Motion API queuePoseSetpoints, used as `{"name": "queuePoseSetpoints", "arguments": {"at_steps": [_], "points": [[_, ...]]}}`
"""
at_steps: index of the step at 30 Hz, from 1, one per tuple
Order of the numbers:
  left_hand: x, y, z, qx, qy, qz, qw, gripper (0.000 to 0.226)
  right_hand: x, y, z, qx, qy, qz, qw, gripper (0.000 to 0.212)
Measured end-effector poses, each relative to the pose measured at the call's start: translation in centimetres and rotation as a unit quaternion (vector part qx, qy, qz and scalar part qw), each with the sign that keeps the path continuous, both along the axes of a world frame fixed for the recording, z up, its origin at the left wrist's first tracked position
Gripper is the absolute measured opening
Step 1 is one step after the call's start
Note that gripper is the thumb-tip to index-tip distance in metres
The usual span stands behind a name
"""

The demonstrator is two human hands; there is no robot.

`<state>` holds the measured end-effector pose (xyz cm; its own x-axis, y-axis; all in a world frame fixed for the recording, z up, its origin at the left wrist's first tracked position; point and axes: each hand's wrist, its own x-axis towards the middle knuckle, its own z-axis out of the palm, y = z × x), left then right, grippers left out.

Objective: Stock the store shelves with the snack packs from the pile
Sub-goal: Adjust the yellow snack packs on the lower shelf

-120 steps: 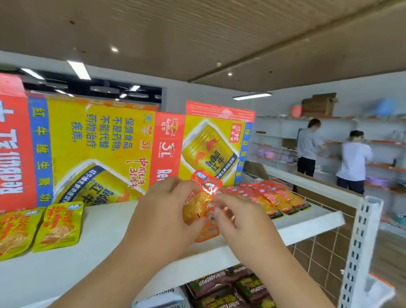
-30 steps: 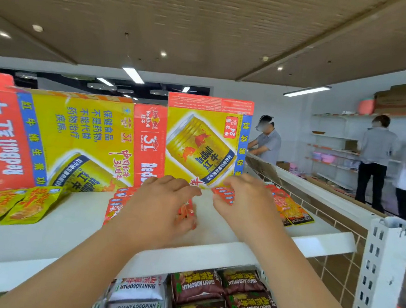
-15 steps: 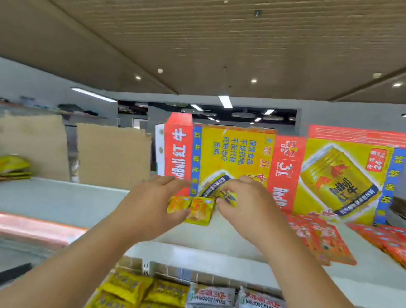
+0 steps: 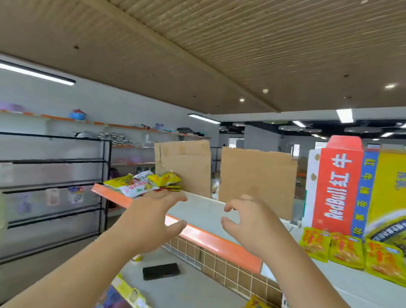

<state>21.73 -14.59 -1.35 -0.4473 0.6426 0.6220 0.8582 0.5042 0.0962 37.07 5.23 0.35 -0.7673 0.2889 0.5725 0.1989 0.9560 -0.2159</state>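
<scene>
Where they lie, snack packs (image 4: pixel 144 184) (yellow, white) overlap.

Three yellow snack packs (image 4: pixel 347 251) lie in a row, two cardboard panels (image 4: pixel 256 179) stand upright beside one Red Bull carton (image 4: pixel 337 186), and the pile (image 4: pixel 142 185) holds perhaps six packs.

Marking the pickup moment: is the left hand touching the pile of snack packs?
Cannot tell. In the head view the left hand overlaps the lower edge of the pile, but depth is unclear.
</scene>
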Motion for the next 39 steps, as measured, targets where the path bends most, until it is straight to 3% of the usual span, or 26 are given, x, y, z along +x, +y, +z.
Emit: {"name": "queuePoseSetpoints", "arguments": {"at_steps": [9, 20, 33, 39], "points": [[-9.4, -3.1, -2.1, -0.019, -0.053, 0.073, 0.996, 0.061, -12.3, -1.2, 0.1, 0.001, -0.089, 0.064, 0.994, 0.031], [-21.2, 3.2, -0.9, -0.019, -0.090, 0.096, 0.991, 0.055, -27.3, 5.2, 3.4, 0.032, -0.218, 0.076, 0.973, 0.030], [-35.7, 6.9, -1.5, -0.008, -0.163, 0.131, 0.978, 0.052, -37.6, 6.0, 5.2, 0.073, -0.357, 0.043, 0.930, 0.039], [-43.4, 8.3, -2.1, -0.084, -0.149, 0.173, 0.970, 0.072, -42.5, 5.4, 4.8, 0.057, -0.377, 0.010, 0.924, 0.039]]}}
